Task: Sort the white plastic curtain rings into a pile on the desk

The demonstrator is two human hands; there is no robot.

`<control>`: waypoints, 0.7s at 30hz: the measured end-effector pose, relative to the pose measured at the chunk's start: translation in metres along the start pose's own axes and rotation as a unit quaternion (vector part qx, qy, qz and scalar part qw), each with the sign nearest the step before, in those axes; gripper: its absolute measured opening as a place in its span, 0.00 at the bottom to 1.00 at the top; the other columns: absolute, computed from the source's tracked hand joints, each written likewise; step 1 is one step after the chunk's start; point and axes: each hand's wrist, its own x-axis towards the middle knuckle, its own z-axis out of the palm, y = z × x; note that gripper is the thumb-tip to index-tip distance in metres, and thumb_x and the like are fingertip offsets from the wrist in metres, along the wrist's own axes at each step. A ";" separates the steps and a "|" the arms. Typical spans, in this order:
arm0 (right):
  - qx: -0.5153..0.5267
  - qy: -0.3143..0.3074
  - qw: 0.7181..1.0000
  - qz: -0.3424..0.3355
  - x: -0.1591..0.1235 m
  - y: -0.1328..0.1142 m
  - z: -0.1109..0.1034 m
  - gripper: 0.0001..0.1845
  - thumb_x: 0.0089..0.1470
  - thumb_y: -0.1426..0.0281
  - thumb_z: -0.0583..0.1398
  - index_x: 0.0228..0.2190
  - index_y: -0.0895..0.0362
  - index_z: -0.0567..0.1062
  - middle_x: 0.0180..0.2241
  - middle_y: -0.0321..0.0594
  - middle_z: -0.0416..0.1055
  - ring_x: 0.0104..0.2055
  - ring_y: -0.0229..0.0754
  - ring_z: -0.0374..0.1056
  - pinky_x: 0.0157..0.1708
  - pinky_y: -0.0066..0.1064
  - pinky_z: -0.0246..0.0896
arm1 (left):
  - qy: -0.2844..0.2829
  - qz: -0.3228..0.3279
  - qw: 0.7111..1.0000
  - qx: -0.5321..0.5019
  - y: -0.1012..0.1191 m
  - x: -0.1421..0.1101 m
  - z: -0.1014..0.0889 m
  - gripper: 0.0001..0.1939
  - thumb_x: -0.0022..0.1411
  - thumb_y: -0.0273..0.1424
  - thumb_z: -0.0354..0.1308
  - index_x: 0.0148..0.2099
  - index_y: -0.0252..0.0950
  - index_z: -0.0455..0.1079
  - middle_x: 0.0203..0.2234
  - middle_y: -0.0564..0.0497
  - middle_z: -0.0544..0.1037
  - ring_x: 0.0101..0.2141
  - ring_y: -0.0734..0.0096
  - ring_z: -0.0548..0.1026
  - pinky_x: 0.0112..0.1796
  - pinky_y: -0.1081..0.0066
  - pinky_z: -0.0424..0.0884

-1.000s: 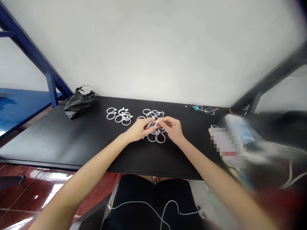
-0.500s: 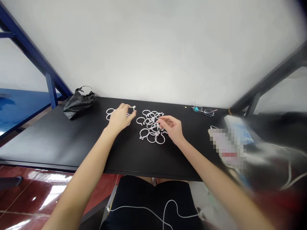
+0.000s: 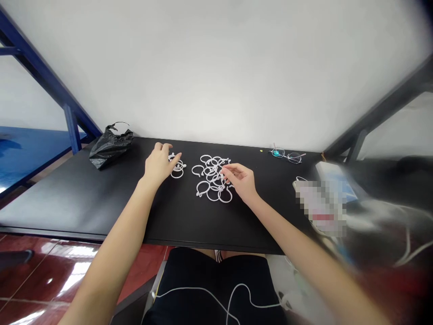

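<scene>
while the right hand [image 3: 240,180] rests half open, fingers on the big pile of white plastic rings [image 3: 213,200], the left hand [image 3: 158,164] has moved onto the smaller ring group [image 3: 177,177] on the black table [image 3: 67,212]; if it grips, i cannot tell.

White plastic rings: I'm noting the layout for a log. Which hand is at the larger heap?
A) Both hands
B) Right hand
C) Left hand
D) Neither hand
B. The right hand reaches into the larger heap of white rings, while the left hand is at the smaller cluster of rings.
</scene>
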 end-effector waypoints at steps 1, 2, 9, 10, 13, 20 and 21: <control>0.000 0.002 1.000 -0.001 0.000 0.000 0.000 0.13 0.46 0.60 0.68 0.30 0.57 0.78 0.27 0.39 0.76 0.26 0.36 0.70 0.24 0.28 0.67 | 0.008 0.030 0.999 -0.031 0.003 0.000 0.000 0.20 0.64 0.43 0.51 0.51 0.35 0.68 0.45 0.42 0.72 0.39 0.59 0.75 0.38 0.65 0.70; 0.000 0.003 1.000 -0.001 0.000 -0.001 0.000 0.13 0.47 0.60 0.68 0.30 0.57 0.78 0.27 0.39 0.76 0.26 0.37 0.70 0.23 0.28 0.67 | 0.003 0.067 0.996 -0.062 0.007 0.000 0.001 0.17 0.64 0.41 0.51 0.48 0.36 0.69 0.42 0.44 0.73 0.36 0.63 0.74 0.37 0.66 0.70; -0.004 0.010 1.000 0.006 0.000 -0.002 0.001 0.14 0.47 0.59 0.67 0.29 0.57 0.78 0.27 0.39 0.76 0.25 0.37 0.70 0.23 0.29 0.66 | -0.130 0.284 0.945 -0.099 0.031 -0.018 0.016 0.14 0.55 0.25 0.51 0.43 0.37 0.71 0.41 0.46 0.72 0.42 0.62 0.72 0.38 0.67 0.70; -0.004 0.010 1.000 0.008 0.000 -0.002 0.001 0.14 0.47 0.58 0.67 0.29 0.57 0.78 0.27 0.39 0.76 0.25 0.37 0.70 0.23 0.29 0.66 | -0.136 0.285 0.945 -0.090 0.032 -0.019 0.018 0.15 0.54 0.24 0.51 0.43 0.36 0.71 0.41 0.46 0.72 0.42 0.61 0.72 0.37 0.67 0.69; -0.007 0.012 1.000 0.013 0.001 -0.002 0.001 0.15 0.47 0.58 0.67 0.29 0.57 0.78 0.27 0.40 0.76 0.25 0.37 0.70 0.23 0.29 0.66 | -0.157 0.268 0.947 -0.079 0.033 -0.021 0.021 0.13 0.54 0.25 0.51 0.42 0.36 0.70 0.38 0.48 0.73 0.36 0.64 0.73 0.34 0.67 0.69; -0.006 0.004 1.000 0.022 0.001 0.003 0.001 0.14 0.46 0.59 0.67 0.29 0.57 0.78 0.26 0.39 0.76 0.23 0.36 0.69 0.22 0.28 0.66 | -0.138 0.286 0.938 -0.139 0.030 -0.014 0.022 0.08 0.57 0.23 0.52 0.38 0.35 0.70 0.31 0.50 0.73 0.30 0.69 0.72 0.33 0.70 0.68; -0.005 0.002 1.000 0.023 0.001 0.004 0.001 0.13 0.46 0.60 0.67 0.29 0.57 0.78 0.26 0.38 0.76 0.23 0.36 0.69 0.22 0.28 0.66 | -0.127 0.290 0.936 -0.153 0.030 -0.014 0.021 0.08 0.58 0.24 0.52 0.38 0.35 0.71 0.31 0.49 0.73 0.29 0.70 0.72 0.32 0.70 0.69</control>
